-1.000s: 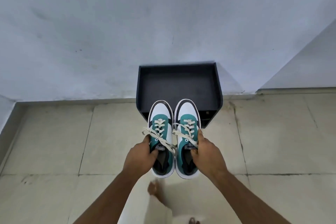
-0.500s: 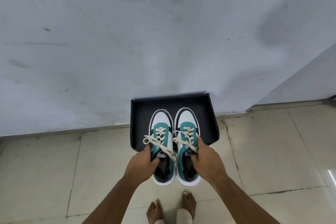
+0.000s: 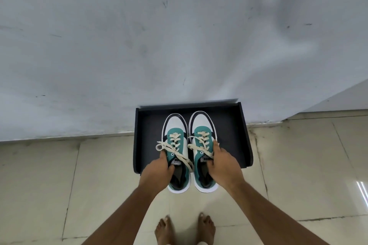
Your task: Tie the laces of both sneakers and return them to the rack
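Observation:
Two teal, white and black sneakers with cream laces tied in bows are held side by side, toes pointing at the wall. My left hand (image 3: 157, 173) grips the left sneaker (image 3: 176, 135) at its collar. My right hand (image 3: 224, 167) grips the right sneaker (image 3: 202, 125) the same way. Both sneakers are over the black rack (image 3: 233, 135), a low open-topped shelf against the wall. Their heels stick out past its front edge. Whether the soles touch the shelf I cannot tell.
A pale grey wall (image 3: 159, 36) rises right behind the rack. Beige floor tiles (image 3: 59, 185) spread to both sides. My bare feet (image 3: 185, 228) stand on the tiles just in front of the rack.
I have stepped closer to the rack. Both hands have carried the sneakers forward, from in front of the rack's edge to over its shelf.

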